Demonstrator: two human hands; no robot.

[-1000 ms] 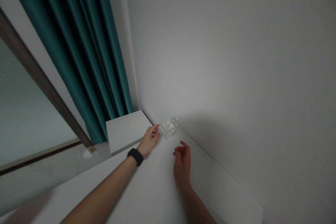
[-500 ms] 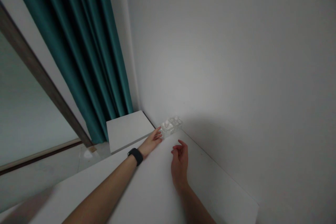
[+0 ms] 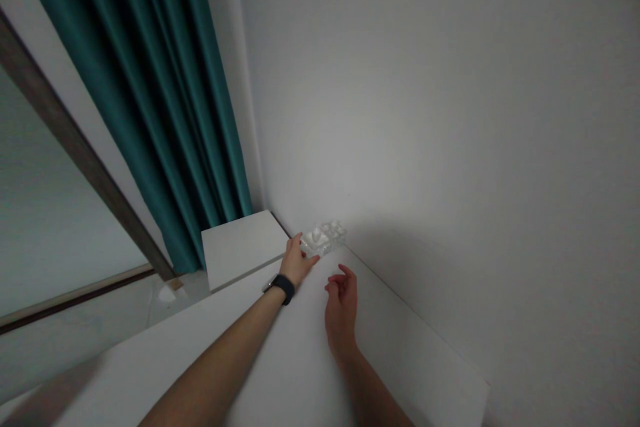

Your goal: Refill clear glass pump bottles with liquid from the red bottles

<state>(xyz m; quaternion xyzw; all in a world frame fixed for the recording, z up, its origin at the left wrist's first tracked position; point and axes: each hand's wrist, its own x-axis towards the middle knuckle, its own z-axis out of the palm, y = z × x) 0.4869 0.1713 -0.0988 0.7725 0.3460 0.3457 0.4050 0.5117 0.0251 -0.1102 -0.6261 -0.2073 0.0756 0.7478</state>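
A clear plastic box [image 3: 326,237] with compartments and whitish contents sits on the white table [image 3: 280,347], close against the wall. My left hand [image 3: 297,262], with a dark watch [image 3: 281,287] on its wrist, grips the box's near left end. Its thumb lies along the front side and the fingers reach round the left edge. What the box holds is too small to make out. Nearer to me and to the right, my right hand [image 3: 341,310] hovers over or rests on the table, fingers loosely curled and apart, with nothing visible in it.
A white panel or low surface [image 3: 245,247] lies beyond the table's left edge. Green curtains [image 3: 165,93] hang behind it. The plain wall [image 3: 425,113] borders the table on the right. At left, a brown frame [image 3: 85,147] edges a pale glass pane.
My left hand has moved forward and turned, its thumb and fingers now round the box's end. The box and my right hand stay almost where they were.
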